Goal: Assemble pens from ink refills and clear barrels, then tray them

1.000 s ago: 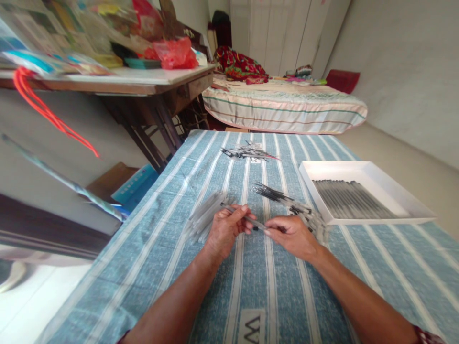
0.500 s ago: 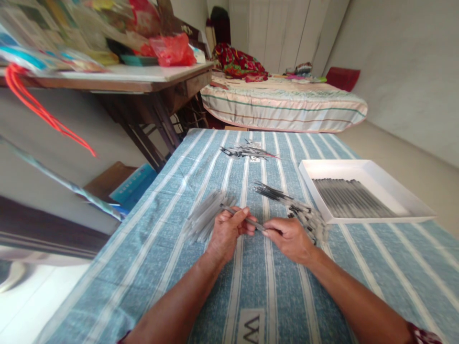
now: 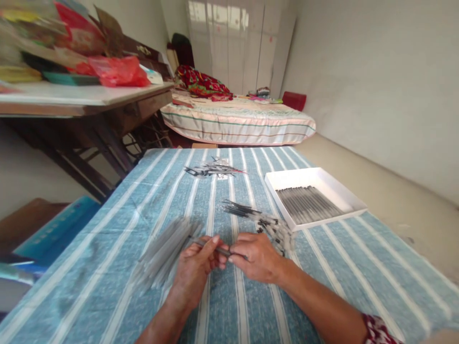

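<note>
A slim dark grey pen (image 3: 223,250) lies slantwise between my two hands. My left hand (image 3: 197,267) is closed around its left part, thumb on top. Close beside it, my right hand (image 3: 258,256) pinches the pen's right end, most of which the fingers hide. Left of my left hand is a pile of translucent grey pen barrels (image 3: 163,253). Just beyond my right hand lies a bunch of thin pen refills (image 3: 242,210) with dark ends. Small clear-and-black parts (image 3: 274,231) are heaped beside them.
On the right, a shallow white box (image 3: 324,220) holds a row of dark grey pens (image 3: 308,203). More thin dark pieces (image 3: 213,168) lie at the far end of the striped tablecloth (image 3: 125,229). A cluttered desk (image 3: 118,98) stands left, a bed (image 3: 236,122) beyond.
The camera view has turned, so the table and its things appear further left and lower. My right hand has come closer to my left along the pen.
</note>
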Tool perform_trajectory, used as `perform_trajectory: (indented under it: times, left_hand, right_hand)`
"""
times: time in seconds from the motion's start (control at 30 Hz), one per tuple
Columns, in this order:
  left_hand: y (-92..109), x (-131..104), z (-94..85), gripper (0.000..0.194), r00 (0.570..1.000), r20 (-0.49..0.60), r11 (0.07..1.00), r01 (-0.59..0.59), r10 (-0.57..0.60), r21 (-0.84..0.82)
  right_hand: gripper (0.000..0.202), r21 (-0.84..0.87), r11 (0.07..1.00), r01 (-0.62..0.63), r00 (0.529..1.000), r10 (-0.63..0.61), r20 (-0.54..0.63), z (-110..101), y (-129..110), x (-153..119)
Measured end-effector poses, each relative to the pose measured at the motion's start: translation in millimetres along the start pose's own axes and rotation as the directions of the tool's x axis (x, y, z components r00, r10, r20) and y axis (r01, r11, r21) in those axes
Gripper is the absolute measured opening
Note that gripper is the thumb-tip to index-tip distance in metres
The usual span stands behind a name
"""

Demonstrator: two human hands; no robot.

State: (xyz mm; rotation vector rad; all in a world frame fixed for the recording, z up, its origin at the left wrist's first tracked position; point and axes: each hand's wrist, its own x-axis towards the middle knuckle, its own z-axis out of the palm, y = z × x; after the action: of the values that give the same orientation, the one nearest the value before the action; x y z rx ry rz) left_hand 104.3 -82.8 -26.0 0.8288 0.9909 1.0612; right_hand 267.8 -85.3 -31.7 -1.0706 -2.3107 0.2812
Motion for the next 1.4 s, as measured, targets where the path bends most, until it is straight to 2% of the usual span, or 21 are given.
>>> perform_trajectory:
  times: [0.2,0.3,0.4,0.47,0.53,0.63,0.67,0.77,0.93,1.13,1.4]
  left_hand:
    - [-2.4,0.2,0.0,0.02,0.999,0.005,0.999,0.043,-0.043,0.009]
    - [-1.4,0.8,0.7,0.025,0.998,-0.003,0.996,0.069,-0.069,0.055]
    - [0.1,-0.1,2.6,0.028,0.996,-0.033,0.99,0.088,-0.085,0.108]
    - [0.4,-0.9,3.4,0.027,0.997,-0.033,0.987,0.079,-0.075,0.141]
    - [-0.2,-1.1,3.4,0.027,0.998,-0.023,0.983,0.068,-0.065,0.172]
    - [-1.9,0.0,3.0,0.027,0.997,-0.001,0.972,0.076,-0.077,0.224]
    - [-2.5,0.4,3.1,0.027,0.997,-0.001,0.969,0.076,-0.078,0.237]
    - [-3.3,0.5,4.5,0.026,0.998,-0.021,0.966,0.065,-0.062,0.25]
    - [0.1,-1.3,8.0,0.025,0.997,-0.009,0.957,0.077,-0.078,0.28]
    - [0.5,-1.5,8.5,0.024,0.996,-0.009,0.949,0.083,-0.084,0.305]
    - [-0.7,-1.5,5.9,0.023,0.996,0.022,0.945,0.078,-0.089,0.317]
  right_hand:
    - [0.021,-0.036,0.998,-0.051,0.999,0.051,0.002,-8.3,6.6,1.9]
    - [0.022,-0.018,0.988,-0.154,0.988,0.153,-0.015,-21.3,14.7,4.0]
    - [0.019,0.008,0.952,-0.306,0.949,0.306,-0.077,-43.2,31.6,2.8]
    - [0.018,0.004,0.902,-0.431,0.891,0.426,-0.157,-63.6,50.4,-2.8]
    - [0.019,-0.051,0.826,-0.562,0.812,0.539,-0.226,-87.5,74.3,-13.3]
    - [0.019,-0.211,0.619,-0.756,0.654,0.712,-0.254,-123.7,113.0,-36.0]
    - [0.019,-0.233,0.577,-0.782,0.622,0.74,-0.256,-133.9,124.7,-44.1]
    - [0.018,-0.272,0.508,-0.817,0.57,0.785,-0.244,-154.4,151.7,-66.3]
    - [0.019,-0.299,0.478,-0.826,0.537,0.828,-0.16,-159.5,170.5,-86.5]
    - [0.024,-0.312,0.464,-0.829,0.516,0.85,-0.107,-156.0,174.8,-87.2]
    - [0.025,-0.385,0.48,-0.788,0.543,0.837,-0.067,-159.1,175.9,-88.2]
